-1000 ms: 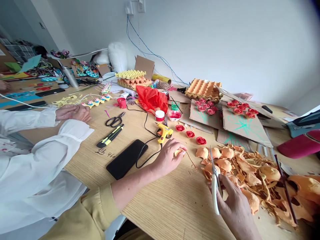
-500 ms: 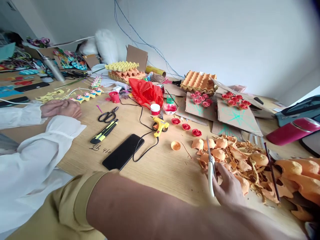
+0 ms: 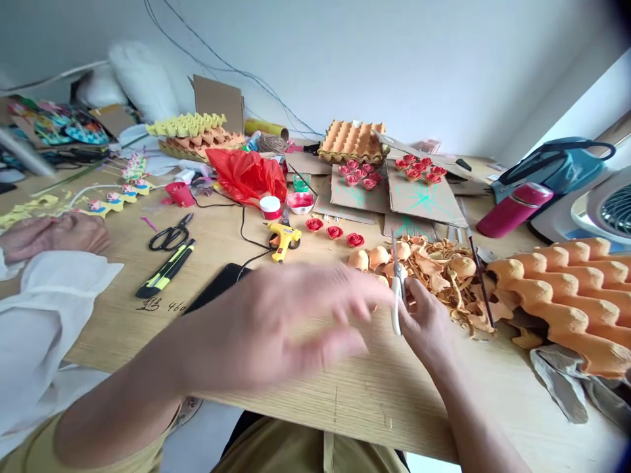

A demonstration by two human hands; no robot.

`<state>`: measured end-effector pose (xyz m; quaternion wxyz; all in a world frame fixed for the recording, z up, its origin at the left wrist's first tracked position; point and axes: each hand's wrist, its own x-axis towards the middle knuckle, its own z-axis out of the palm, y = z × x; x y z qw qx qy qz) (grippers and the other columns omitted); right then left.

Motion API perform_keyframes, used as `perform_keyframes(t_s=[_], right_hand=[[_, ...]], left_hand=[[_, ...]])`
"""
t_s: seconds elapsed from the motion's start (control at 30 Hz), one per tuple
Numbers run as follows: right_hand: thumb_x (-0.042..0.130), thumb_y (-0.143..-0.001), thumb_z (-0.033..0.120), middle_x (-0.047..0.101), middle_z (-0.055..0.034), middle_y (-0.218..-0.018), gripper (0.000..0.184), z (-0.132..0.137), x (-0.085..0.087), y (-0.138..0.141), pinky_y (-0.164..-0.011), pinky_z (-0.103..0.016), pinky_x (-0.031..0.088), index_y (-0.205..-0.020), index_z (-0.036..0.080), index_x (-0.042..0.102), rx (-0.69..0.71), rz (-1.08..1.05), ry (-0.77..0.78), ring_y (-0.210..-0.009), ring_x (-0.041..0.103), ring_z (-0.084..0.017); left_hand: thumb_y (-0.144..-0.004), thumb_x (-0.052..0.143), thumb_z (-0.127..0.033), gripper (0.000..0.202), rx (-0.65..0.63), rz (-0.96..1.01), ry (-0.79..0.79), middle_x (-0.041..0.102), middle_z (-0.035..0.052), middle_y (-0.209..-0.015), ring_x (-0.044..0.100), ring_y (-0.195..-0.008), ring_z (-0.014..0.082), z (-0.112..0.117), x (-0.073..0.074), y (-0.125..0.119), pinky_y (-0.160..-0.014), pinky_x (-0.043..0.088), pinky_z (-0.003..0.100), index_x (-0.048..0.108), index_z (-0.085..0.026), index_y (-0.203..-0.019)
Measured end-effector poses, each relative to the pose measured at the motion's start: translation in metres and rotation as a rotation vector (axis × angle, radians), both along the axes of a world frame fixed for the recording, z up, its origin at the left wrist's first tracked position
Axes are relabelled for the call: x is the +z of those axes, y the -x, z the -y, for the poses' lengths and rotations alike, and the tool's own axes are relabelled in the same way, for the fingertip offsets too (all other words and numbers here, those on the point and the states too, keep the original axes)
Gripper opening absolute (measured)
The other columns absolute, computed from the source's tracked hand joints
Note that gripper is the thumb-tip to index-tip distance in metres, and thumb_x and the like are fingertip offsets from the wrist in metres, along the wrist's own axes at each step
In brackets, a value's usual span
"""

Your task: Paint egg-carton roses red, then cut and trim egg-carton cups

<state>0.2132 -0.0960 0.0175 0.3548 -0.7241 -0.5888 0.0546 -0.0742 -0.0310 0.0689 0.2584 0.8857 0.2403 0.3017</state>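
Note:
My right hand (image 3: pixel 426 315) grips white-handled scissors (image 3: pixel 397 289), blades pointing away from me over the near left edge of a pile of cut orange egg-carton pieces (image 3: pixel 441 266). My left hand (image 3: pixel 300 322) is raised over the table, blurred, its fingers stretched out toward the scissors with nothing in them. Part of a black phone (image 3: pixel 217 289) is hidden behind it. Just beyond stand several red paper roses (image 3: pixel 334 232) in a row and a yellow glue gun (image 3: pixel 282 238).
Uncut egg cartons (image 3: pixel 566 295) lie at right, near a pink bottle (image 3: pixel 515 209) and a fan (image 3: pixel 616 209). Another person's hands (image 3: pixel 59 236) rest at left. Black scissors (image 3: pixel 171 233) and a utility knife (image 3: pixel 166 268) lie between. Cardboard (image 3: pixel 419 200) holds more roses.
My left arm, which reached across to the lower right, has drawn back left, bringing the hand into view. The view has turned right. My right hand still holds the scissors.

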Motion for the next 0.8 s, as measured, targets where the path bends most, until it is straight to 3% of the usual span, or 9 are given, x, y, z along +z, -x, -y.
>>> perform_keyframes(t_s=[0.1, 0.17, 0.27, 0.37, 0.47, 0.67, 0.8], right_hand=[[0.05, -0.089, 0.053, 0.055, 0.0019, -0.064, 0.034, -0.001, 0.004, -0.004, -0.057, -0.026, 0.036, -0.074, 0.023, 0.048, -0.037, -0.035, -0.005, -0.059, 0.051, -0.014], [0.05, -0.09, 0.054, 0.055, 0.0017, -0.064, 0.035, -0.002, 0.004, -0.004, -0.056, -0.026, 0.037, -0.074, 0.023, 0.048, -0.049, -0.048, -0.002, -0.059, 0.05, -0.014], [0.052, -0.09, 0.052, 0.055, 0.0022, -0.063, 0.033, -0.001, 0.002, -0.004, -0.056, -0.025, 0.037, -0.074, 0.024, 0.049, -0.043, -0.053, 0.008, -0.058, 0.048, -0.014], [0.053, -0.089, 0.05, 0.057, 0.0024, -0.063, 0.029, 0.001, -0.002, -0.003, -0.057, -0.026, 0.037, -0.076, 0.024, 0.052, -0.028, -0.05, 0.016, -0.057, 0.049, -0.014], [0.052, -0.089, 0.051, 0.057, 0.0022, -0.063, 0.03, 0.001, -0.003, -0.003, -0.059, -0.026, 0.038, -0.076, 0.024, 0.052, -0.023, -0.047, 0.03, -0.058, 0.05, -0.015], [0.051, -0.089, 0.053, 0.056, 0.0024, -0.063, 0.032, 0.001, -0.004, -0.003, -0.061, -0.026, 0.039, -0.074, 0.025, 0.049, -0.018, -0.04, 0.049, -0.06, 0.052, -0.016], [0.053, -0.089, 0.052, 0.057, 0.0023, -0.064, 0.031, 0.002, -0.003, -0.005, -0.06, -0.026, 0.039, -0.076, 0.024, 0.051, -0.021, -0.05, 0.034, -0.06, 0.051, -0.015]], left_hand=[[-0.089, 0.069, -0.031, 0.042, 0.149, -0.167, -0.013, 0.07, 0.007, -0.125, 0.065, -0.122, 0.0266, -0.048, 0.005, -0.013, -0.107, 0.052, 0.041, 0.063, -0.025, -0.131], [-0.078, 0.079, -0.029, 0.054, 0.205, -0.301, 0.031, 0.065, 0.0115, -0.133, 0.06, -0.128, 0.033, -0.07, -0.01, -0.026, -0.111, 0.048, 0.049, 0.063, -0.022, -0.129], [-0.071, 0.085, -0.023, 0.065, 0.244, -0.361, 0.041, 0.061, 0.0158, -0.137, 0.054, -0.134, 0.0377, -0.086, -0.042, -0.041, -0.114, 0.044, 0.051, 0.061, -0.017, -0.131], [-0.073, 0.083, -0.02, 0.047, 0.254, -0.391, 0.031, 0.067, 0.0136, -0.121, 0.062, -0.12, 0.0349, -0.092, -0.06, -0.048, -0.107, 0.049, 0.046, 0.068, -0.016, -0.117], [-0.079, 0.078, -0.02, 0.035, 0.295, -0.408, 0.01, 0.065, 0.0125, -0.117, 0.063, -0.114, 0.0306, -0.1, -0.063, -0.051, -0.104, 0.05, 0.041, 0.069, -0.014, -0.112], [-0.079, 0.077, -0.018, 0.041, 0.406, -0.467, -0.031, 0.061, 0.0157, -0.119, 0.06, -0.112, 0.032, -0.127, -0.068, -0.056, -0.1, 0.05, 0.044, 0.066, -0.011, -0.118], [-0.078, 0.079, -0.018, 0.054, 0.403, -0.481, -0.068, 0.059, 0.0139, -0.124, 0.057, -0.12, 0.0335, -0.124, -0.059, -0.061, -0.105, 0.047, 0.047, 0.06, -0.016, -0.128]])
